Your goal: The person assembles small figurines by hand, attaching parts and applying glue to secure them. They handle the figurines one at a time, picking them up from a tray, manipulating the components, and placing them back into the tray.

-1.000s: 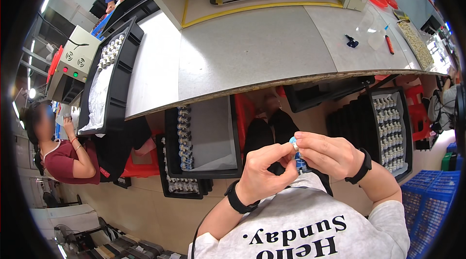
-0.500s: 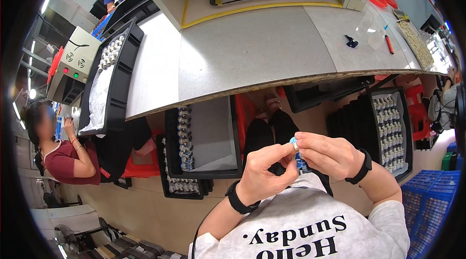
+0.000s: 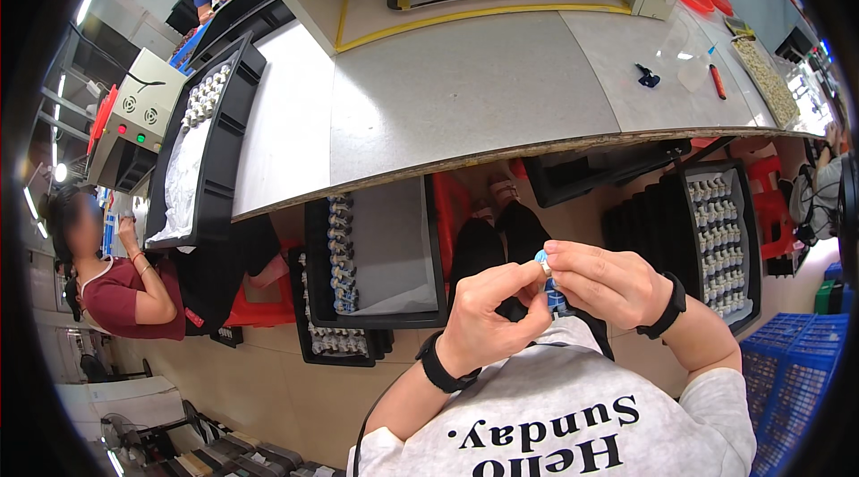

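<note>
Between my two hands is a small toy figurine (image 3: pixel 556 298) with a light-blue top and a blue body, held in front of my chest below the table edge. My left hand (image 3: pixel 495 307) pinches it from the left with thumb and forefinger. From the right, the fingers of my right hand (image 3: pixel 608 285) close over its upper part and hide much of it. Beyond the table's front, a dark tray (image 3: pixel 404 1) carries many similar blue and white figurines inside an open box-like station (image 3: pixel 492 21).
A black crate (image 3: pixel 228 132) with white pieces stands on the table's left. Below the edge, another black crate (image 3: pixel 394 316) holds a row of blue figurines. Stacked trays (image 3: pixel 752 298) sit to the right. A red-handled tool (image 3: pixel 718 83) lies on the table. Two people work at the left.
Both hands stay almost still, with the figurine in the same grip. Any shift of the fingers is very slight.
</note>
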`<state>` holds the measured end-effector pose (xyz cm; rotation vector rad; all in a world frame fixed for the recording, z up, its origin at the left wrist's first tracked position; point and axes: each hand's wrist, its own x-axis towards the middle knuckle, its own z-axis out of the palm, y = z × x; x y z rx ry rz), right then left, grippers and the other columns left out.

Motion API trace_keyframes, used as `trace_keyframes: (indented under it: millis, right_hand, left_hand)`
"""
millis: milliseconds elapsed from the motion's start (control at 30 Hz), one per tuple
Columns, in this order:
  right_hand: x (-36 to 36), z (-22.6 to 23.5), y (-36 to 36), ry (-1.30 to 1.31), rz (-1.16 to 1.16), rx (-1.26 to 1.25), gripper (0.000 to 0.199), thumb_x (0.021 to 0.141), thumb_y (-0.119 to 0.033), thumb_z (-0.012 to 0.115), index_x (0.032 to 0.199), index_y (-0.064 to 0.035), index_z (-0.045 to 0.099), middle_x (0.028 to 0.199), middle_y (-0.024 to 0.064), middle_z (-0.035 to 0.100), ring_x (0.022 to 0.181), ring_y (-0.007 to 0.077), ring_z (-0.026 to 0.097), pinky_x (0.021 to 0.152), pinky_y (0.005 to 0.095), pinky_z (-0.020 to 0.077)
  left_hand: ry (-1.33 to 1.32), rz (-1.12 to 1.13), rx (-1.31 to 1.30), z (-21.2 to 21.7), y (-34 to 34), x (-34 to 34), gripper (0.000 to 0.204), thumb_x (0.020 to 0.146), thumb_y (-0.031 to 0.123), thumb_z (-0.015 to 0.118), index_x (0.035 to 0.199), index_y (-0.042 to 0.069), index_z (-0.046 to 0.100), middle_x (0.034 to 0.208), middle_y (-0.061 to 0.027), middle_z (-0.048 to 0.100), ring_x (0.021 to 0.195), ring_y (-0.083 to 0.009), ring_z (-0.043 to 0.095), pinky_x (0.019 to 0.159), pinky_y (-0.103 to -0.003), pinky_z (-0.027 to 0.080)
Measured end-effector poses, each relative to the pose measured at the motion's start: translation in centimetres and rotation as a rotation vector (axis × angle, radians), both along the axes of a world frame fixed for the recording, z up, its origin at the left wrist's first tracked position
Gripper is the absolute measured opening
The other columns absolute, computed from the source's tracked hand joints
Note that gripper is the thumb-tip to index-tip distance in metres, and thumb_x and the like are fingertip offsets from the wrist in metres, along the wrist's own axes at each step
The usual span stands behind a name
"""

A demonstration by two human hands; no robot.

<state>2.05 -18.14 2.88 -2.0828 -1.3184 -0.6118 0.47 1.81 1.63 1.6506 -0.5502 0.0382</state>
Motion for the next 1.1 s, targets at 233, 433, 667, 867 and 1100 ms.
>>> trace_keyframes:
  millis: [233, 433, 667, 867, 1100]
  right_hand:
    - [0.04, -0.06, -0.04, -0.001, -0.009, -0.003, 0.023, 0.074, 0.001, 0.067, 0.093, 0.0112, 0.061, 0.103, 0.0235, 0.062, 0.096, 0.0366, 0.066, 0.074, 0.0354, 0.0603]
    - [0.04, -0.06, -0.03, -0.001, -0.016, 0.001, 0.023, 0.073, 0.001, 0.068, 0.092, 0.0113, 0.061, 0.102, 0.0233, 0.062, 0.096, 0.0363, 0.066, 0.074, 0.0354, 0.0604]
    - [0.06, 0.00, -0.07, 0.002, -0.015, 0.000, 0.024, 0.073, 0.001, 0.068, 0.093, 0.0116, 0.060, 0.102, 0.0229, 0.062, 0.095, 0.0361, 0.066, 0.073, 0.0350, 0.0606]
    - [-0.03, 0.07, -0.11, 0.008, -0.018, -0.001, 0.024, 0.074, 0.001, 0.068, 0.093, 0.0113, 0.059, 0.101, 0.0230, 0.062, 0.095, 0.0366, 0.066, 0.072, 0.0351, 0.0608]
    - [-0.01, 0.09, -0.06, 0.014, -0.015, 0.007, 0.023, 0.074, 0.001, 0.068, 0.093, 0.0113, 0.059, 0.100, 0.0230, 0.062, 0.094, 0.0367, 0.066, 0.072, 0.0357, 0.0607]
  left_hand:
    - [-0.004, -0.010, 0.009, 0.05, -0.02, 0.17, 0.021, 0.068, -0.012, 0.061, 0.088, -0.007, 0.062, 0.071, -0.0084, 0.062, 0.062, -0.0121, 0.060, 0.060, -0.023, 0.050]
    - [-0.011, -0.015, 0.026, -0.03, -0.02, 0.24, 0.022, 0.068, -0.012, 0.061, 0.089, -0.007, 0.062, 0.070, -0.0084, 0.061, 0.062, -0.0119, 0.060, 0.060, -0.023, 0.050]
    - [-0.011, -0.019, 0.013, -0.11, -0.10, 0.23, 0.023, 0.068, -0.012, 0.060, 0.090, -0.007, 0.063, 0.071, -0.0083, 0.062, 0.062, -0.0115, 0.060, 0.060, -0.023, 0.051]
    - [-0.031, 0.008, -0.022, -0.24, -0.43, 0.26, 0.020, 0.068, -0.006, 0.063, 0.088, -0.003, 0.062, 0.065, -0.0072, 0.058, 0.056, -0.0134, 0.059, 0.055, -0.024, 0.048]
    - [-0.008, -0.013, 0.013, -0.06, -0.24, 0.20, 0.023, 0.068, -0.012, 0.060, 0.090, -0.007, 0.063, 0.071, -0.0083, 0.062, 0.062, -0.0113, 0.061, 0.060, -0.023, 0.051]
